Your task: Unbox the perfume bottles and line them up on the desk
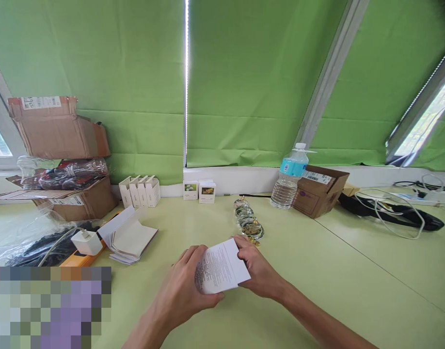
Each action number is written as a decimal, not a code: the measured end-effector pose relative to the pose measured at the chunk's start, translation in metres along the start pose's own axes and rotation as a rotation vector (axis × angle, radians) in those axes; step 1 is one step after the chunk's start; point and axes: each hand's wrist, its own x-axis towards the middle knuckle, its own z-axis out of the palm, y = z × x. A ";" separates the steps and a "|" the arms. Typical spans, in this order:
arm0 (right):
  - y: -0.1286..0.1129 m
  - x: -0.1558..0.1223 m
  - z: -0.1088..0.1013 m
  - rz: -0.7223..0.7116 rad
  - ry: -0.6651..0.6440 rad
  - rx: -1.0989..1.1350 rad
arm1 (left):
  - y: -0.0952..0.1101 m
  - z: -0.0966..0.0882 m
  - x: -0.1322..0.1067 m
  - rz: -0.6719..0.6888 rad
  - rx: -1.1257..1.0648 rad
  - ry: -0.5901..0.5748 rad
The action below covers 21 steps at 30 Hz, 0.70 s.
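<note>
A small white paper box (222,266) with fine printed text on its upper face is held between my two hands above the table. My left hand (189,278) is wrapped round its left side, with the thumb along the near edge. At the right end, my right hand (257,266) grips the box with fingers bent by a plain white part that looks like a flap. The inside of the box is hidden. Just beyond my hands lies a row of shiny round ornaments (247,220), gold and silver in colour.
Several upright white boxes (139,191) and two small picture-card stacks (207,192) stand along the back. An open booklet (131,240) lies left, near a white charger (86,242). A water bottle (286,182) and cardboard box (317,194) are at back right.
</note>
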 end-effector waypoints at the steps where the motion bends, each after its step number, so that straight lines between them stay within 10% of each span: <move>1: 0.000 0.000 0.000 0.003 0.003 0.000 | 0.001 0.000 0.000 -0.003 0.008 0.003; 21: 0.005 0.008 -0.044 0.080 -0.026 -0.136 | -0.032 -0.016 0.002 -0.066 -0.053 0.044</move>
